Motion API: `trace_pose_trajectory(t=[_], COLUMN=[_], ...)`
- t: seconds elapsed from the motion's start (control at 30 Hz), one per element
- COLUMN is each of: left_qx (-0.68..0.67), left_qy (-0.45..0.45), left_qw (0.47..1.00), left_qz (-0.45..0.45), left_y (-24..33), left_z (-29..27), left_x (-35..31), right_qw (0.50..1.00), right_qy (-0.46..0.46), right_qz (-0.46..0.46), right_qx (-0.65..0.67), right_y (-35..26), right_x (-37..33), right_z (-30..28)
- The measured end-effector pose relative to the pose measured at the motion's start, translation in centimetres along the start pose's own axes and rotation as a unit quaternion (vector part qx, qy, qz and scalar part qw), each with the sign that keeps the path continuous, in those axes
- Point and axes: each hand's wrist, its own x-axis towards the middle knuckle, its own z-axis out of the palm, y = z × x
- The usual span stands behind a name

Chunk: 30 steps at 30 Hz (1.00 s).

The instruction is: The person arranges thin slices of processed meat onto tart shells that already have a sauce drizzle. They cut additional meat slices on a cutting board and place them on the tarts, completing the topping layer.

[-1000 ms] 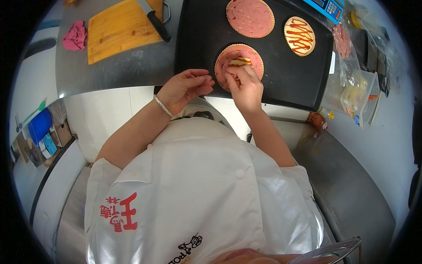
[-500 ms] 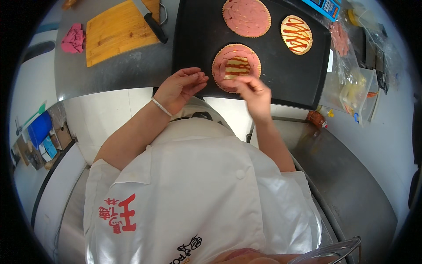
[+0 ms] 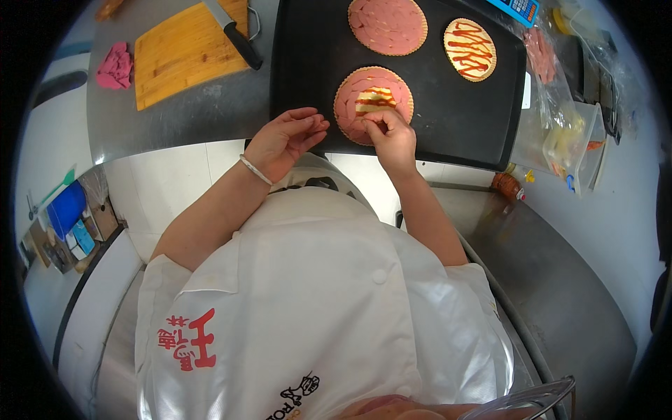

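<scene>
A round pizza base [image 3: 343, 98] with a fluted edge lies on the black baking tray [image 3: 448, 133]. Overlapping pink meat slices ring it, and its middle shows pale dough striped with red sauce. Over the pizza's lower part is my right hand [image 3: 395, 142], thumb and forefinger pinched at the slices; anything between the fingertips is hidden. My left hand [image 3: 288, 142] hovers left of the pizza at the tray's near edge, its fingers curled in against the thumb. What it may hold is too small to name.
Behind lie a pizza covered in pink slices [image 3: 387, 26] and a smaller sauce-striped one [image 3: 470, 50]. At left are a wooden cutting board [image 3: 182, 56], a black-handled knife [image 3: 241, 45] and a pink cloth [image 3: 115, 66]. Plastic bags of food [image 3: 553, 105] line the right.
My right hand has shifted left and inward over the pizza. Pink slices now cover more around its middle. My left hand stays nearly in place, and the view has shifted slightly.
</scene>
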Motion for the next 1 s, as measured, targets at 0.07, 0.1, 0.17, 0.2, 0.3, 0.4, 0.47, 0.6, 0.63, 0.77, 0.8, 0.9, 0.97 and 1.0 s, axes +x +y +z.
trace_pose_trajectory(t=[0.07,0.1,0.17,0.2,0.3,0.4,0.47,0.6,0.63,0.77,0.8,0.9,0.97,1.0], left_qx=[0.003,0.003,0.004,0.008,0.022,0.036,0.044,0.113,0.130,0.194,0.203,0.220,0.223,0.225], left_qy=[0.004,0.002,-0.002,-0.004,-0.013,-0.023,-0.032,-0.037,-0.042,-0.070,-0.079,-0.101,-0.108,-0.118], left_qw=[1.000,1.000,1.000,1.000,1.000,0.999,0.998,0.993,0.991,0.978,0.976,0.969,0.968,0.966], left_qz=[0.000,0.000,-0.002,-0.005,-0.013,-0.018,-0.018,-0.018,-0.017,-0.018,-0.028,-0.047,-0.050,-0.052], left_y=[0.0,0.0,0.0,0.0,0.1,0.1,0.0,0.0,-0.1,-0.4,-0.4,-0.5,-0.6,-0.5], left_z=[0.1,0.2,0.2,0.3,0.4,0.8,0.8,1.3,1.2,1.1,1.0,0.9,1.0,1.3], left_x=[0.0,0.0,0.0,0.0,-0.1,-0.3,-0.1,-0.6,-0.6,-0.8,-0.7,-0.5,-0.6,-0.8], right_qw=[0.999,0.998,0.995,0.994,0.989,0.980,0.972,0.983,0.990,0.990,0.988,0.992,0.992,0.991], right_qy=[0.011,0.021,0.040,0.047,0.069,0.089,0.101,0.102,0.077,-0.049,-0.070,-0.043,-0.020,-0.008], right_qz=[-0.032,-0.047,-0.077,-0.081,-0.103,-0.137,-0.158,-0.141,-0.120,0.005,0.016,-0.026,-0.054,-0.067], right_qx=[-0.040,-0.044,-0.051,-0.060,-0.087,-0.117,-0.144,-0.052,-0.010,0.132,0.140,0.112,0.112,0.112], right_y=[0.2,0.1,-0.2,-0.2,-0.2,0.0,-0.4,-1.9,-2.5,-6.8,-7.5,-7.3,-6.6,-6.3], right_x=[0.1,0.3,0.5,0.4,0.3,0.1,0.1,-0.7,-1.2,-3.4,-3.6,-3.9,-4.1,-4.2], right_z=[0.0,0.1,0.2,0.3,0.5,0.6,0.6,0.1,0.1,0.0,-0.1,-0.1,0.1,0.1])
